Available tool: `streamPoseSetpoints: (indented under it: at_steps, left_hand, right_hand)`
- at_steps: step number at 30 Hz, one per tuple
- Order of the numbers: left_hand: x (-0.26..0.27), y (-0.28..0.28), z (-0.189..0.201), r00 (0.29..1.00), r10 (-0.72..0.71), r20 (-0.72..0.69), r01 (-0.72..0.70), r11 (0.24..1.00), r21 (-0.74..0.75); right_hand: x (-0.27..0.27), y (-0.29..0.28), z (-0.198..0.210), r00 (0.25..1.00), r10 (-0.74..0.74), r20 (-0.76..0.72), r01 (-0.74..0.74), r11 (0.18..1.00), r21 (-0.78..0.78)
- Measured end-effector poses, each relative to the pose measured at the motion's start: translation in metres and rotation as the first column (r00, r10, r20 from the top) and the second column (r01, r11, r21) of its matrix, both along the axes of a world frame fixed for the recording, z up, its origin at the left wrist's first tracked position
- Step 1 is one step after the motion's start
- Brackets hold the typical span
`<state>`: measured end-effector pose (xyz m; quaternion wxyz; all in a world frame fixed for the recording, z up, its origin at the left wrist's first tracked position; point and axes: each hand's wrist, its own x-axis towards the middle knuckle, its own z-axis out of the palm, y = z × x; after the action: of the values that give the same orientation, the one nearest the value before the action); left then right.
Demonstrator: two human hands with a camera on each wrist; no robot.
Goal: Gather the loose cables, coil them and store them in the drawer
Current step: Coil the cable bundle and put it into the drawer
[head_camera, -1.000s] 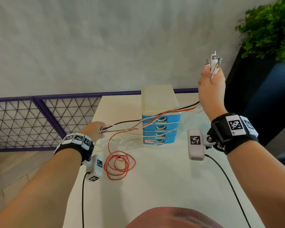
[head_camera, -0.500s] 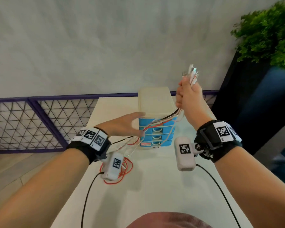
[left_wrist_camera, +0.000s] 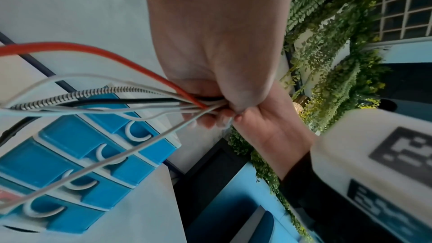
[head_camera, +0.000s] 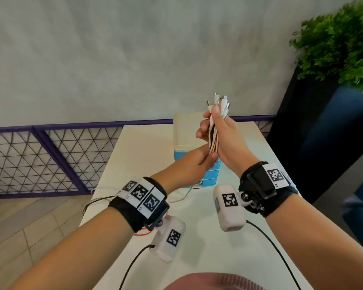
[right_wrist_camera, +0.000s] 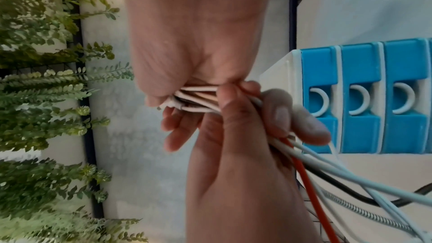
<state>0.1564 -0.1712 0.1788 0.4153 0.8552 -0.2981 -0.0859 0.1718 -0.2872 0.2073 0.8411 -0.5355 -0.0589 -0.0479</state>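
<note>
L hand (left_wrist_camera: pixel 222 47) fills top centre, fingers curled round a bundle of red, white, black & braided silver cables (left_wrist_camera: pixel 140 99) fanning out toward 9 o'clock. R hand (left_wrist_camera: pixel 268 132) meets it at 4 o'clock. Blue-fronted white plastic drawer unit (left_wrist_camera: pixel 77 163) at 8 o'clock, drawers closed; leafy green plant (left_wrist_camera: pixel 332 62) at 3 o'clock.

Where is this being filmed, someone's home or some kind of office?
Hard to say for sure; it looks like a tidy indoor corner, perhaps an office or a studio. A white table stands against a plain grey wall, with a small drawer unit on it and a leafy plant in a dark planter beside it.
</note>
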Motion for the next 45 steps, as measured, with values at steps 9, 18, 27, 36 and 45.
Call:
streamPoseSetpoints:
  at_steps: [9,18,27,36,45]
  left_hand:
    - [-0.002,0.003,-0.003,0.996,-0.056,-0.074,0.051,0.997,-0.059]
    - [0.012,0.049,-0.013,0.929,-0.085,-0.36,0.033,0.989,-0.147]
    - [0.031,0.048,0.003,0.993,0.094,-0.076,-0.091,0.995,0.038]
    - [0.018,0.052,0.022,0.973,-0.108,-0.204,0.133,0.985,0.112]
    - [0.025,0.053,0.016,0.993,-0.019,-0.117,0.036,0.99,0.139]
  right_hand:
    - [-0.001,-0.004,-0.001,0.991,0.114,-0.076,-0.111,0.993,0.04]
    - [0.014,-0.043,0.005,0.987,-0.029,-0.157,0.048,0.991,0.123]
    - [-0.004,-0.03,-0.024,0.818,0.432,-0.38,-0.518,0.84,-0.159]
    - [-0.005,-0.02,-0.03,0.888,0.36,-0.286,-0.433,0.863,-0.258]
    - [-0.017,-0.01,-0.032,0.776,0.522,-0.355,-0.582,0.809,-0.083]
